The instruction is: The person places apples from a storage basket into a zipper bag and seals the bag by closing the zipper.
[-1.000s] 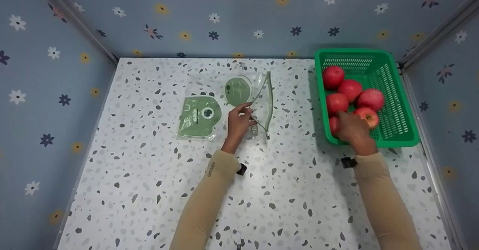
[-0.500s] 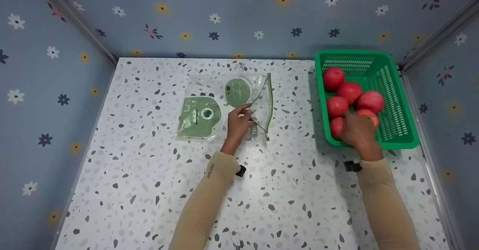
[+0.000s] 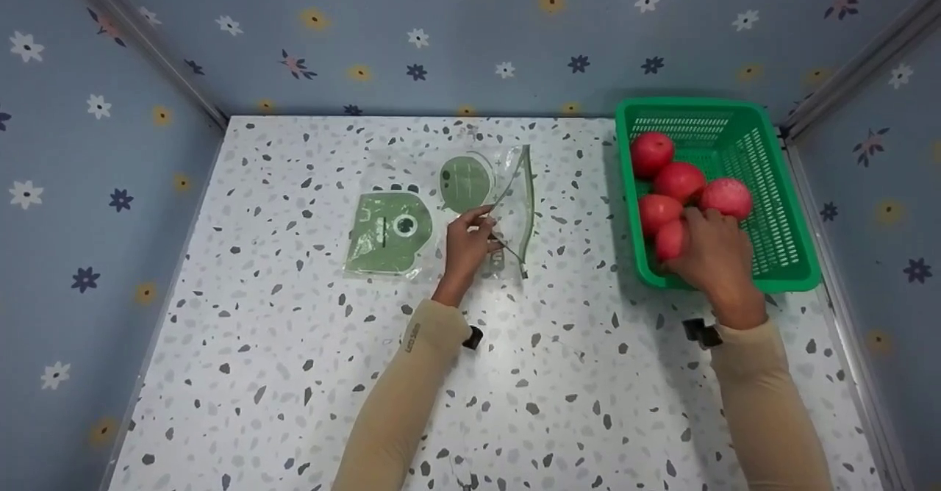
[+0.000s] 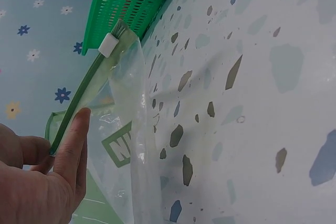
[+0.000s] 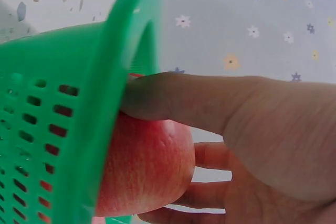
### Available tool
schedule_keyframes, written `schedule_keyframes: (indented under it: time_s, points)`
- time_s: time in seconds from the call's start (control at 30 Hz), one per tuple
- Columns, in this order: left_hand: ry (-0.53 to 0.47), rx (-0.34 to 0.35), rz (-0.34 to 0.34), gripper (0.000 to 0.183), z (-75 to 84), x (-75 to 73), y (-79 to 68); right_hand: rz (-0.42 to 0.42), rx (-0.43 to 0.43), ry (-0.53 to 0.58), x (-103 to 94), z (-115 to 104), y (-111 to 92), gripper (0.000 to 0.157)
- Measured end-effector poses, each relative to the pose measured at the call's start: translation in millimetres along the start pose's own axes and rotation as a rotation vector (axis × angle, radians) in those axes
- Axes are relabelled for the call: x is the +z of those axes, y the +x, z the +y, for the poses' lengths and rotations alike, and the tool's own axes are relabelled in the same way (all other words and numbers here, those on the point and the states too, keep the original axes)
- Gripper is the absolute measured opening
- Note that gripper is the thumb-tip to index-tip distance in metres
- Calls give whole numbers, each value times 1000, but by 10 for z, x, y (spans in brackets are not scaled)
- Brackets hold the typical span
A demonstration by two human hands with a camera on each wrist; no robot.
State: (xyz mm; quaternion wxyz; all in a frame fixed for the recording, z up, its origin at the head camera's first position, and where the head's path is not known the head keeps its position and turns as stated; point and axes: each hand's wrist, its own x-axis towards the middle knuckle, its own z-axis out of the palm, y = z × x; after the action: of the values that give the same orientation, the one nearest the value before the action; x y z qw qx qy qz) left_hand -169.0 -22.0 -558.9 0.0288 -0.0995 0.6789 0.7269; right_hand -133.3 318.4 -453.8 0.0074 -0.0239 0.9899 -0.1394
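Note:
With thumb and fingers, my left hand [image 3: 464, 250] pinches one edge of a clear zip bag [image 3: 393, 234] printed with green cartoon shapes. The bag lies flat on the table, and its mouth gapes towards the right. A white slider [image 4: 108, 45] sits at the end of its green zip strip in the left wrist view. My right hand [image 3: 714, 256] reaches into the green basket [image 3: 790, 285], near its front rim. Thumb and fingers curl round a red apple [image 5: 149, 166] in the right wrist view. From above, the hand partly hides the apples beneath it.
Several other red apples, one of them a paler, speckled apple [image 3: 726, 197], rest along the basket's left and middle. The basket stands at the back right of the speckled white table [image 3: 559, 403]. Flowered blue walls [image 3: 441, 35] close off the back and both sides.
My right hand has shifted slightly right and towards the front inside the basket, now covering the front right apple. The left hand stays on the bag's edge.

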Motion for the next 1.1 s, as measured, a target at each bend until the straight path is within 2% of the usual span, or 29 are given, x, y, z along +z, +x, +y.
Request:
schedule_keyframes:
  time_s: [0.17, 0.4, 0.67, 0.87, 1.1]
  points:
    - [-9, -8, 2, 31, -13, 1, 7, 32, -12, -21, -55, -95, -44, 68]
    - [9, -20, -4, 32, -14, 1, 1, 132, -71, -39, -62, -212, -54, 74]
    - [9, -30, 1, 32, -17, 17, 5, 216, -135, -47, -29, -384, -77, 67]
    - [13, -34, 8, 31, -21, 25, 10, 241, -172, -45, -8, -523, -76, 65]
    - [12, -39, 10, 31, -22, 28, 6, 226, -207, -106, 42, -653, -10, 68]
